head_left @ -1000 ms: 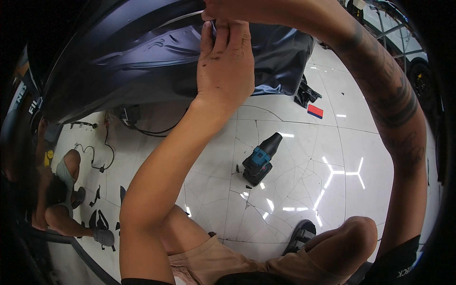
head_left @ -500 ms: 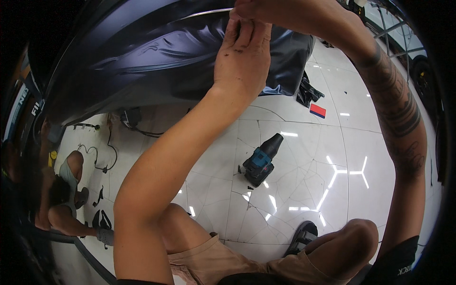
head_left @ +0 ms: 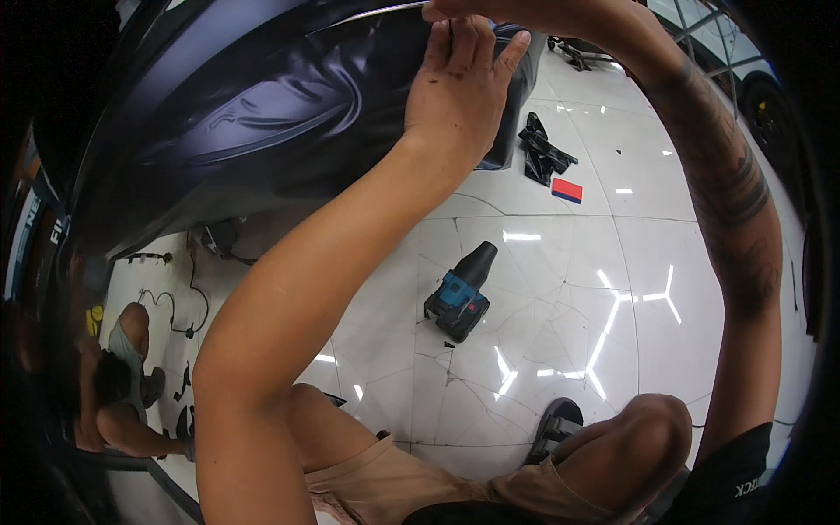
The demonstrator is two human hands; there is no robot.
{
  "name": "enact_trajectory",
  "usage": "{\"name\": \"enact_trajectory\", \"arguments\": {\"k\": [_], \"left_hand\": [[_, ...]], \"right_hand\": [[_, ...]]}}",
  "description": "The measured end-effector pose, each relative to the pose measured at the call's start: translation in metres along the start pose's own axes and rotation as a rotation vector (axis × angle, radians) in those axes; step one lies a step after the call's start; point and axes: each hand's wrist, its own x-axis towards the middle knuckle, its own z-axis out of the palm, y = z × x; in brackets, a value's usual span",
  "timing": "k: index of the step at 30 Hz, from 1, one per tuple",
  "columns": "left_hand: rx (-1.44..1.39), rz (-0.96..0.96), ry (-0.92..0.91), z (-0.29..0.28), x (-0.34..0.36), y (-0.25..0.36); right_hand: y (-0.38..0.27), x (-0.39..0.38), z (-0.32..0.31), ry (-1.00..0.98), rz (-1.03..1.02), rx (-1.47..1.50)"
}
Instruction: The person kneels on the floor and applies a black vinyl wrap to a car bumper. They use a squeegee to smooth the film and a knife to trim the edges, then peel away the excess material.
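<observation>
My left hand [head_left: 455, 83] rests on the crumpled, dark satin film [head_left: 262, 114] covering a car body part, its fingers bent against it near the upper edge and its thumb spread out to the right. My right hand [head_left: 451, 12] reaches in from the right along the top of the picture, beside the left fingertips and a thin silver strip [head_left: 372, 13]. Its fingers are closed; what they hold is hidden.
A blue-and-black cordless blower [head_left: 459, 289] lies on the cracked white tiles, near black scraps [head_left: 542, 149] and a red-and-blue squeegee [head_left: 567, 191]. Another person [head_left: 122, 402] crouches at left among cables. A white car's wheel [head_left: 763, 118] is at upper right.
My left hand has moved right, and its thumb has come apart from the fingers. My right hand has also shifted right. The film's folds look different, and the view has shifted slightly.
</observation>
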Motion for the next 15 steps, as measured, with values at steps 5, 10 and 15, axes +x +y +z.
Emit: {"name": "enact_trajectory", "arguments": {"k": [5,10,15], "left_hand": [[-0.034,0.013,-0.002,0.001,0.015,0.013],[-0.143,0.027,0.029,-0.004,0.022,0.006],[-0.163,0.083,0.199,-0.01,0.039,0.017]], "right_hand": [[0.024,-0.009,0.006,0.069,-0.027,0.099],[0.043,-0.01,0.007,0.127,-0.089,0.064],[0.079,-0.008,0.005,0.126,-0.169,0.005]]}}
